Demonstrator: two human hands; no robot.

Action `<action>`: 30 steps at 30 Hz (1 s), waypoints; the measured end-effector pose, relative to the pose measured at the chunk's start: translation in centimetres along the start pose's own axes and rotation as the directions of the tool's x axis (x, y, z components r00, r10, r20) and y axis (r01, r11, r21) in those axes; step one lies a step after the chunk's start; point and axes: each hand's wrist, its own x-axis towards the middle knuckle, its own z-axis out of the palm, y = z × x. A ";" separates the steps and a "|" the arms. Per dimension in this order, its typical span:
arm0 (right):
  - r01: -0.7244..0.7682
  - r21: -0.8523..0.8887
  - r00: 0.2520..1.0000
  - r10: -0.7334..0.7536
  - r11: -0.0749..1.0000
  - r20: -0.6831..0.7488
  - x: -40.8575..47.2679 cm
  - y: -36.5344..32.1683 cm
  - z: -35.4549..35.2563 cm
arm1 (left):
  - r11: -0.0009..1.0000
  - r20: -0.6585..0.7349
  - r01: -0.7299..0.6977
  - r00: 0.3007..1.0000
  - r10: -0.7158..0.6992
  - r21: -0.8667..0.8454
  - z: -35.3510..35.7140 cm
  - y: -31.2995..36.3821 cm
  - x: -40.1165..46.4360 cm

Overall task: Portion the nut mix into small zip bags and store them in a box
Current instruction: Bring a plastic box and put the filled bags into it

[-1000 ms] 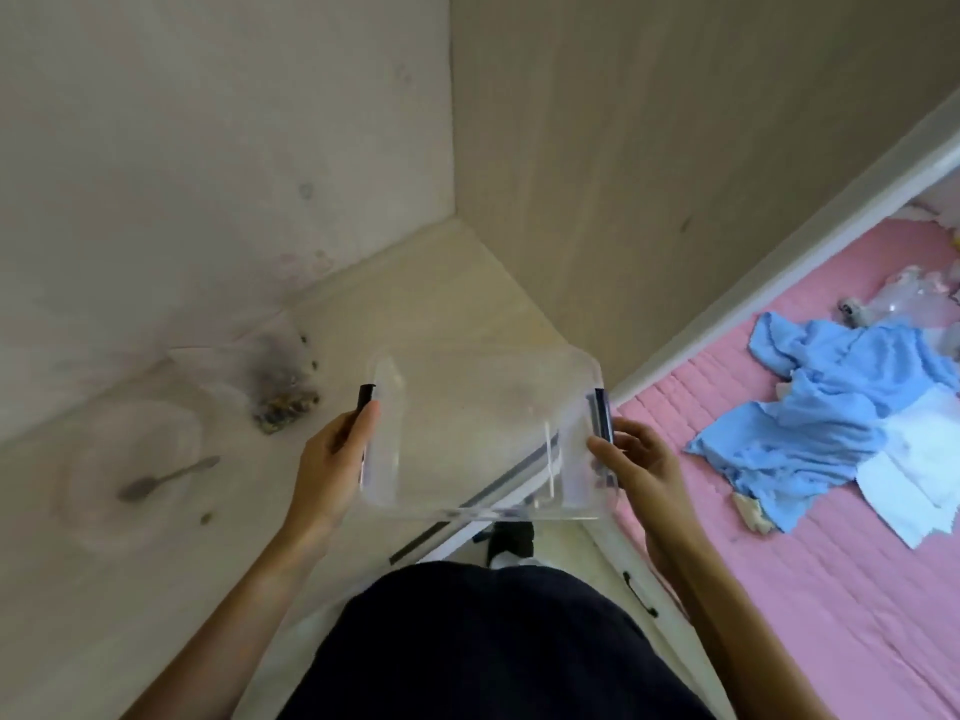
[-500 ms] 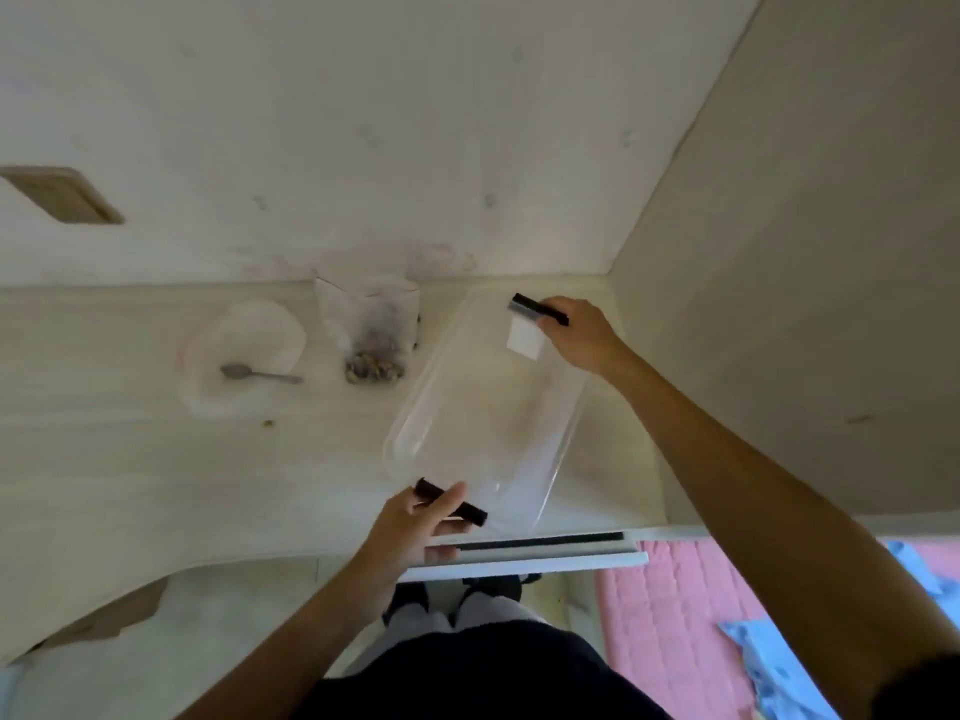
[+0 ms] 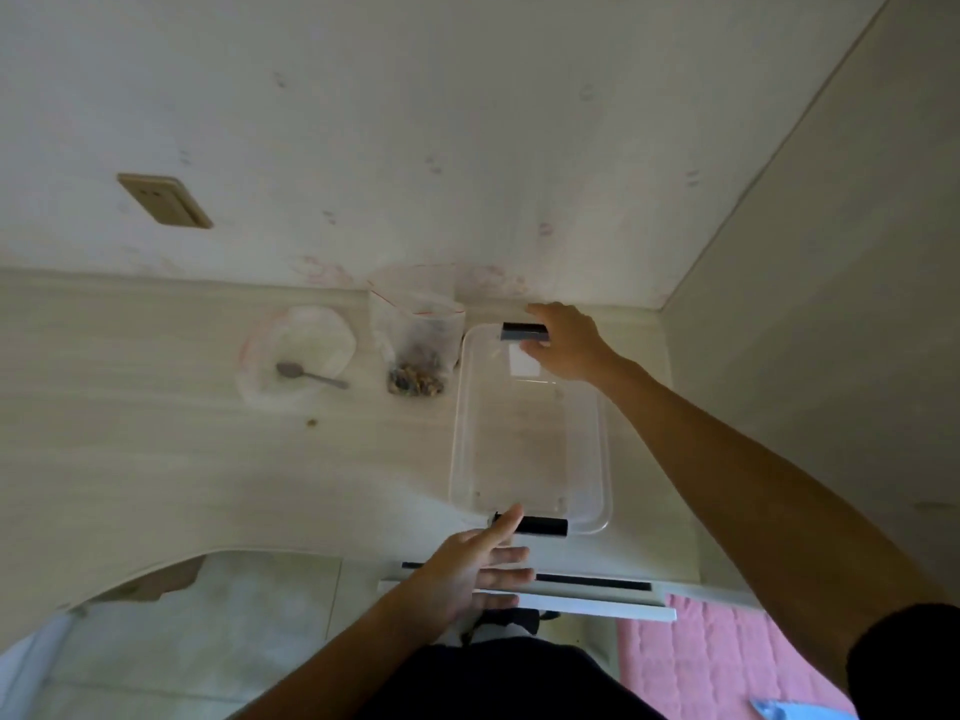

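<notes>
A clear plastic box with black end clips lies flat on the pale desk, near the right corner. My right hand rests on its far end, fingers around the far black clip. At the near end, my left hand is spread open, its thumb touching the near black clip. Left of the box stands an open zip bag with nut mix in its bottom. Further left, small clear zip bags lie flat with a metal spoon on them.
The desk ends at a wall behind and a side panel on the right. A beige wall socket sits up left. A stray nut lies on the desk. A white bar runs below the desk edge; pink bedding is at lower right.
The box came from mid-air in both hands down onto the desk and was straightened beside the nut bag. My left hand has loosened from the near clip and spread open.
</notes>
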 end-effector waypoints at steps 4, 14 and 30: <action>0.123 0.222 0.975 -0.076 0.967 -0.211 -2.7 -2.2 -0.1 | 0.960 -0.218 -0.050 0.969 0.113 0.276 -5.8 1.2 -2.1; 0.191 0.380 0.980 -0.152 0.905 -0.131 -6.4 -9.5 5.0 | 0.771 -0.284 -0.287 0.811 0.511 0.568 -15.5 9.9 -1.8; -0.154 -0.190 0.985 0.134 0.970 -0.112 2.8 -14.4 4.4 | -0.258 0.403 -0.323 0.553 0.730 0.911 -19.3 26.6 4.8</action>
